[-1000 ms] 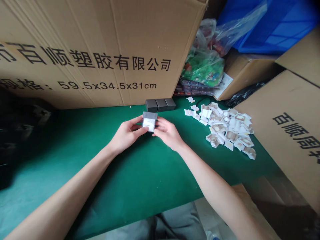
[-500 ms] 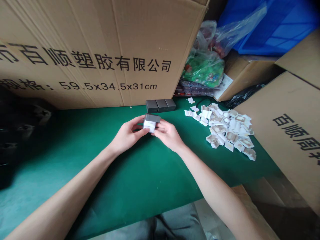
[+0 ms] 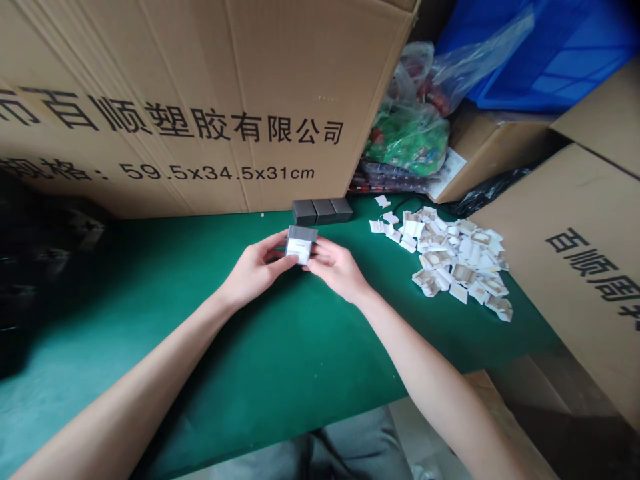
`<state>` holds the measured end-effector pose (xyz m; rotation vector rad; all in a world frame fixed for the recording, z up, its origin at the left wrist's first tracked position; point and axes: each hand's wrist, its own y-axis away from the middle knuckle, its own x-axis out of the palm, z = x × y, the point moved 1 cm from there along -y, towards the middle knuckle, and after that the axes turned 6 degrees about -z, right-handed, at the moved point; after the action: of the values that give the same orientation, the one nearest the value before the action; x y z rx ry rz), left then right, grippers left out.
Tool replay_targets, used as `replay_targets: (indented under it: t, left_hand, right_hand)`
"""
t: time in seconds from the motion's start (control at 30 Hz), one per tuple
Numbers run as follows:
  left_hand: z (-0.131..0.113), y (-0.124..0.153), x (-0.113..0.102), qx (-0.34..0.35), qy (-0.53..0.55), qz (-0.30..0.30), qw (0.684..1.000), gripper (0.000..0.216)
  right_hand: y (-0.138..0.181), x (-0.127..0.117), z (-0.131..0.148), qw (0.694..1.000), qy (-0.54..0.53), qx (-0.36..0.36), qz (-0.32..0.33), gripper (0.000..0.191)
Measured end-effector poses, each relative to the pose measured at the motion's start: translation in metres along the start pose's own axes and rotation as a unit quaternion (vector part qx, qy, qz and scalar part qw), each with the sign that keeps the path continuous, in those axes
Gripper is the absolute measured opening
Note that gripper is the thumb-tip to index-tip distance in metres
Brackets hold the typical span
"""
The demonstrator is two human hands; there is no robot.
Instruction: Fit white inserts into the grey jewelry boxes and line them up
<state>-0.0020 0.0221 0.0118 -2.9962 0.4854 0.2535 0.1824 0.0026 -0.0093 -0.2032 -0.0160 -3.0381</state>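
Head camera shows the left hand (image 3: 256,267) and the right hand (image 3: 338,267) gripping one small grey box (image 3: 300,245) between them, with fingers on both sides. The small grey box has a dark top and a white part below it. Just past the grip, three dark boxes (image 3: 324,211) sit in a row on the green table (image 3: 280,353). Right of the grip lies a messy heap of white bits (image 3: 467,252).
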Motion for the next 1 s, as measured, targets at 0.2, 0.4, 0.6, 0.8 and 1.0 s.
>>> replay_targets:
  t: [0.2, 0.4, 0.6, 0.8, 1.0]
  left_hand:
    - [0.0044, -0.0003, -0.0010, -0.009, -0.038, 0.002, 0.999, 0.073]
    - [0.0058, 0.0004, -0.0003, 0.023, -0.070, 0.015, 0.997, 0.069]
    - [0.0071, 0.0004, 0.0002, 0.030, -0.073, 0.009, 0.997, 0.068]
    - [0.0029, 0.0011, 0.0007, 0.006, -0.050, 0.006, 0.999, 0.071]
    - [0.0037, 0.0015, -0.0014, -0.001, -0.045, 0.011, 0.999, 0.072]
  right_hand:
    - [-0.0015, -0.0012, -0.0021, 0.999, 0.040, -0.010, -0.011, 0.056]
    - [-0.0007, -0.0005, -0.0017, 0.997, 0.064, -0.040, -0.015, 0.054]
    - [-0.0006, 0.0009, -0.0040, 0.996, 0.081, -0.035, -0.024, 0.055]
    - [-0.0004, 0.0000, -0.0024, 0.998, 0.055, -0.041, -0.012, 0.045]
    - [0.0011, -0.0003, 0.0018, 0.998, 0.060, -0.032, -0.007, 0.045]
